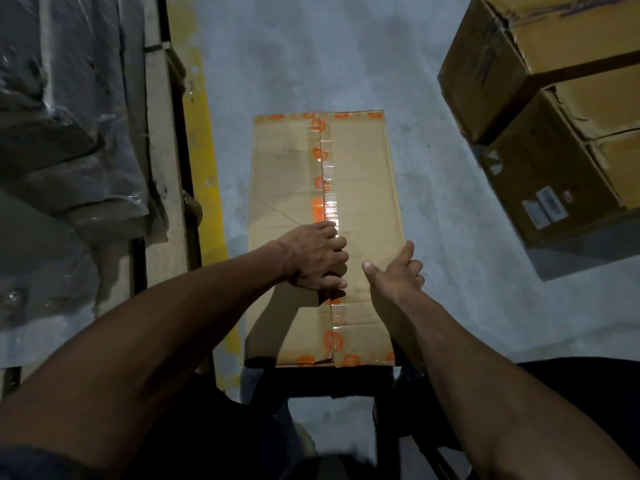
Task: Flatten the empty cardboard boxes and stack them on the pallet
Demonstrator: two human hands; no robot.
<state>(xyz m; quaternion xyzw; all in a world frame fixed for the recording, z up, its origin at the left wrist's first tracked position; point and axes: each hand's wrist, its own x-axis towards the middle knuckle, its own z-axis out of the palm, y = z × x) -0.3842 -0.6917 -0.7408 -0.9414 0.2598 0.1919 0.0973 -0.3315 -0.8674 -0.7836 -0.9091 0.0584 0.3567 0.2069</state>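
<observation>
Two bare forearms fill the near field and converge on a long brown cardboard box sealed with clear tape bearing orange round marks (325, 216). It lies on the pale grey concrete floor (450, 216), under both hands and running away from them, with its near end over a dark frame.

Left hand (317, 256): knuckles up, fingers curled down onto the taped centre seam (327, 188). Whether the fingertips have hooked under the tape or a flap edge cannot be told.

Right hand (398, 271): just beside the left, on the right half of the panel, thumb spread towards the seam, the other fingers bent at the box's right edge; how firmly they hold cannot be told.

To the right of the right hand, well apart, stand stacked brown cardboard cartons with torn tape and a white label (554, 133). To the left of the left hand run a yellow painted floor stripe (204, 161) and goods wrapped in clear plastic film (69, 116).

Handling, as a judgement: the box looks light, with stiff panels that give at the creases; the glossy tape looks slippery, so bare cardboard at a flap edge or corner probably offers the surer hold. The seam appears unbroken, so flattening is likely at an early stage.
</observation>
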